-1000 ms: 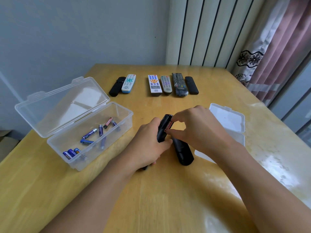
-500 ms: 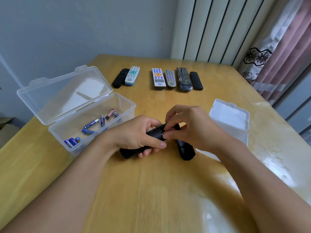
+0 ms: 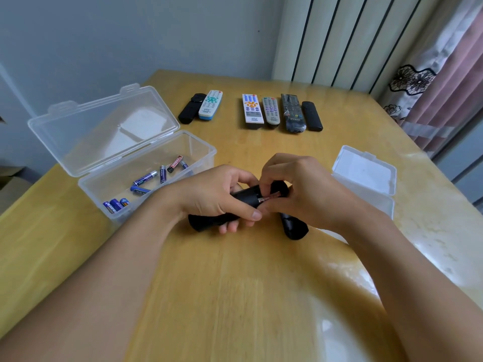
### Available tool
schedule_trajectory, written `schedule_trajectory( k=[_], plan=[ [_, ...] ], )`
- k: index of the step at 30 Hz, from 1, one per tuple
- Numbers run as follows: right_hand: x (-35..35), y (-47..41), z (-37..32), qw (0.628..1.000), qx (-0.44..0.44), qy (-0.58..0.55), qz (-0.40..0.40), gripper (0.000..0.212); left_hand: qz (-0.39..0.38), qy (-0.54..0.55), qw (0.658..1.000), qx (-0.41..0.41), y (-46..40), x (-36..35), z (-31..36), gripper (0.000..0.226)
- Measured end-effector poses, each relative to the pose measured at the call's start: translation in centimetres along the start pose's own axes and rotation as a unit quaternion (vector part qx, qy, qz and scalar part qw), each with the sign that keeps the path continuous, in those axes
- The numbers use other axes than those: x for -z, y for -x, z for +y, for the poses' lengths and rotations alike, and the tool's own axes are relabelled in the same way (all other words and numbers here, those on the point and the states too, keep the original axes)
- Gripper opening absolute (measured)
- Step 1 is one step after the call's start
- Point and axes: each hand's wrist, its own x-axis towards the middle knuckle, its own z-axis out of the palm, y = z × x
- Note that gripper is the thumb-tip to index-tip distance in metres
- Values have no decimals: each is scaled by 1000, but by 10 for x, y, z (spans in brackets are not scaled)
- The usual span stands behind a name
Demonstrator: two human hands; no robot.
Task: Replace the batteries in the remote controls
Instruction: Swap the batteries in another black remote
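Fingers (image 3: pixel 264 190) on my right hand (image 3: pixel 311 189) are pinching a battery (image 3: pixel 270 197) in the black remote (image 3: pixel 243 199); left hand (image 3: pixel 217 194) is gripping it just over the table (image 3: pixel 235 283), steadying it, I guess.

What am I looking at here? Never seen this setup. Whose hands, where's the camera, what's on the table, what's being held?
No robot: a person's bare hands, filmed by a head-worn camera looking down. The left hand grips a black remote. The right hand pinches a battery at its open compartment. A black piece lies beside it, perhaps the cover. On the wooden table: an open clear box of batteries, a second clear box, and six remotes in a row.
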Motion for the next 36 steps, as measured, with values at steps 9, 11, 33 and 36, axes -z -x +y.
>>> schedule_trajectory(
  k=[9, 11, 33, 36],
  plan=[
    [16, 8, -10, 946, -107, -202, 232, 24, 95, 463, 863, -175, 7, -8, 15, 42],
    [11, 7, -14, 935, -126, -209, 259, 25, 137, 541, 803, -210, -3, -23, 19, 42],
    [-40, 5, -33, 949, -41, -257, 178, 22, 248, 619, 727, -164, -23, -42, 16, 38],
    [-42, 2, -32, 944, -58, -270, 178, 20, 266, 609, 729, -161, -24, -44, 16, 38]
  ],
)
